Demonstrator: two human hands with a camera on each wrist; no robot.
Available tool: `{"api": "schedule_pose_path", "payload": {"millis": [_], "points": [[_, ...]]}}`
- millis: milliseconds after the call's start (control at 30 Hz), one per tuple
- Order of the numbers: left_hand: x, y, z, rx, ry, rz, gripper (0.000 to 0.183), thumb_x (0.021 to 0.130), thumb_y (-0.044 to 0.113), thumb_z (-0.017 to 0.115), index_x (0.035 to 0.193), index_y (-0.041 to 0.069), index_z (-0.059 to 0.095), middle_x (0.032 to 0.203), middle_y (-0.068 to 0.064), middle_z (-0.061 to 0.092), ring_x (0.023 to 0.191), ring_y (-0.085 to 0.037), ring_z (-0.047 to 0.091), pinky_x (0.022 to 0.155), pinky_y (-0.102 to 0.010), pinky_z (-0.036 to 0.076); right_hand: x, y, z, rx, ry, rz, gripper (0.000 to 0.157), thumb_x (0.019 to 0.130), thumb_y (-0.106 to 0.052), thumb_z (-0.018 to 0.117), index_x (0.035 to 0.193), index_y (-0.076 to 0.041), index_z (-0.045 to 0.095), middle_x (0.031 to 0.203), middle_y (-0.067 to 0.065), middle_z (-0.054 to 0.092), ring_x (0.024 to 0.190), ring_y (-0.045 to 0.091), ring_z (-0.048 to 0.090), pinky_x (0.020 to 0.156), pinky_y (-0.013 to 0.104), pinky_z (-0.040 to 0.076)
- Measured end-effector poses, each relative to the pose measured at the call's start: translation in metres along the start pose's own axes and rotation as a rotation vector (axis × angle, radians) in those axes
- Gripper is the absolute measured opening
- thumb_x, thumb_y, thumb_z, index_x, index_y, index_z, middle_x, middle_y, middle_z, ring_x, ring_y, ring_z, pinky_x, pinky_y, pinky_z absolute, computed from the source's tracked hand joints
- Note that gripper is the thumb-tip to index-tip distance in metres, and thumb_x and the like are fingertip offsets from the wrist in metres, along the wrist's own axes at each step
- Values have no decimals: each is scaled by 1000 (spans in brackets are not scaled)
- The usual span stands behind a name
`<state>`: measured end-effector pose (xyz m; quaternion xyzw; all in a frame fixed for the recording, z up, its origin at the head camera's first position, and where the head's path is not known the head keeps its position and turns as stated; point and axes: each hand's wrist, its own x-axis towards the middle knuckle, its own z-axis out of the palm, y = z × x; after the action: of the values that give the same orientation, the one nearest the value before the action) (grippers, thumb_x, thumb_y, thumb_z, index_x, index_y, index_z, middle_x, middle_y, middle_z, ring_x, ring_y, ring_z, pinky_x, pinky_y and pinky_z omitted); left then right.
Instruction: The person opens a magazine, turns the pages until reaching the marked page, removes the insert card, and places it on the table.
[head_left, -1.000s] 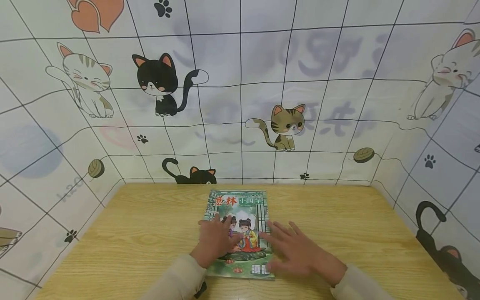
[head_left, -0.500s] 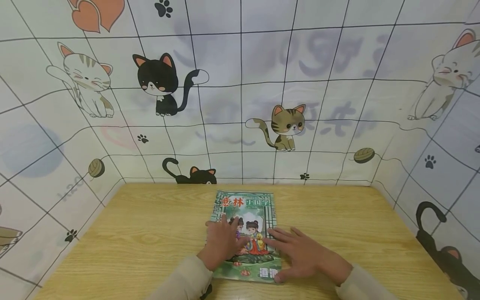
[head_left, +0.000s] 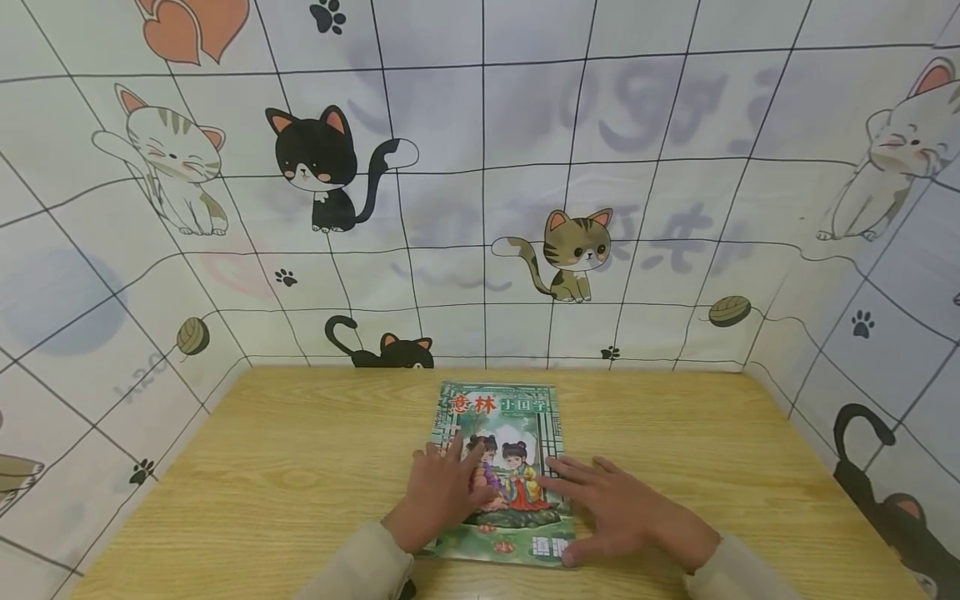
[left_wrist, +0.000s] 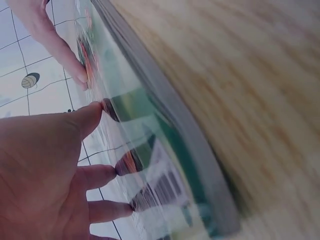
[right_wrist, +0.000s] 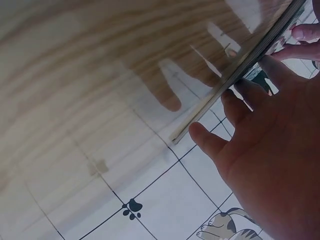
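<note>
A green-covered magazine [head_left: 510,536] with red and white title characters and two drawn figures lies flat on the wooden table. My left hand [head_left: 438,490] rests on the left half of its cover, fingers spread. Seen from the left wrist, the fingertips of the left hand [left_wrist: 45,165] touch the glossy cover, and the magazine's page edge [left_wrist: 192,135] faces the camera. My right hand [head_left: 622,507] is spread at the right edge, with some fingertips over the cover and the thumb at the lower right corner. In the right wrist view, fingers of the right hand [right_wrist: 265,135] line that edge.
Wooden table surface [head_left: 300,467] extends on both sides of the magazine. Behind and beside it stand white gridded panels [head_left: 450,208] printed with cartoon cats, paw prints and yarn balls. A small dark item [head_left: 407,590] shows beside the left sleeve.
The magazine has slid to the right across the table, and both hands have moved right with it. My right thumb has come to the lower right corner.
</note>
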<state>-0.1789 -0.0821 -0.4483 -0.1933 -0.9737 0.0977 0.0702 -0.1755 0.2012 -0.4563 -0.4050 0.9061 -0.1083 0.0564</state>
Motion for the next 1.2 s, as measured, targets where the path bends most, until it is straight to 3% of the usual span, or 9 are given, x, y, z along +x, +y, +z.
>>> {"api": "schedule_pose_path", "payload": {"millis": [300, 567, 1200], "points": [[-3, -7, -1, -105, -58, 117, 66, 91, 68, 50, 145, 30, 52, 146, -6, 52, 122, -41, 55, 86, -57, 51, -13, 14, 0, 24, 27, 7, 92, 79, -75, 60, 153, -23, 40, 157, 13, 37, 142, 37, 37, 103, 70, 31], [-6, -13, 1, -180, -55, 217, 64, 95, 64, 47, 148, 29, 49, 149, -7, 50, 129, -41, 52, 89, -59, 50, -22, 24, 0, 36, 28, 24, 93, 78, -77, 60, 153, -26, 40, 158, 11, 35, 142, 37, 36, 103, 71, 31], [-5, -12, 1, -201, -13, 245, 57, 95, 58, 53, 143, 25, 56, 141, -8, 57, 126, -40, 55, 86, -57, 52, -20, 20, -7, 73, 16, 51, 86, 80, -72, 61, 151, -26, 44, 156, 10, 39, 141, 35, 39, 100, 68, 35]]}}
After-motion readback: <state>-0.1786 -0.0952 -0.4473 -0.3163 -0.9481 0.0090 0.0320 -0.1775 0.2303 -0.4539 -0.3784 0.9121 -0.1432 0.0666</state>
